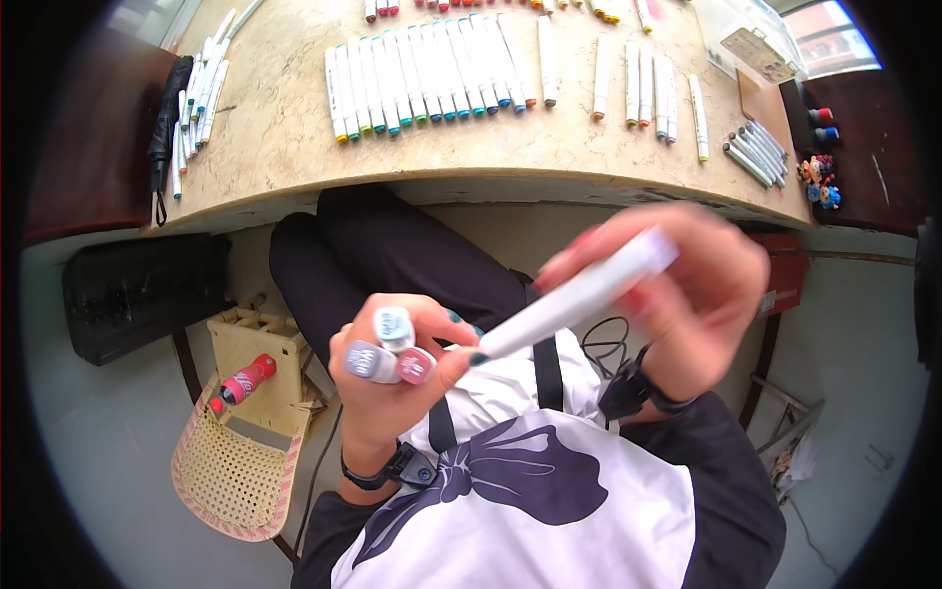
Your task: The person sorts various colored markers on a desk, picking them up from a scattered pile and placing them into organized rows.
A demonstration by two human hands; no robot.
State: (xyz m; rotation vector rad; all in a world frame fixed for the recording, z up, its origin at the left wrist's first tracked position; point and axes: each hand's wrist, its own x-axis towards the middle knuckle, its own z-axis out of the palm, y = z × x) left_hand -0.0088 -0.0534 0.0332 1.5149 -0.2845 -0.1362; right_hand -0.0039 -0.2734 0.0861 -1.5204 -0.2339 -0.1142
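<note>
My left hand (pixel 386 416) is closed around several white-barrelled markers. Their ends face the camera: a light blue cap (pixel 394 327), a grey cap (pixel 366 361) and a dusty red cap (pixel 416 366). Between the fingers of my right hand (pixel 703 294) is another white marker (pixel 563 303), slanted and blurred, with a pale lavender end. The lower tip of that marker meets the thumb and fingertip of my left hand. Both hands are above my lap, in front of the desk (pixel 276 143). A long row of markers (pixel 423 85) with green to blue ends lies on the desk.
More markers (pixel 639 85) lie in small groups to the right, near a bundle of grey pens (pixel 756 154). At left are a marker pile (pixel 202 96) and a folded black umbrella (pixel 169 125). A cola bottle (pixel 249 379) rests on a woven chair (pixel 235 467).
</note>
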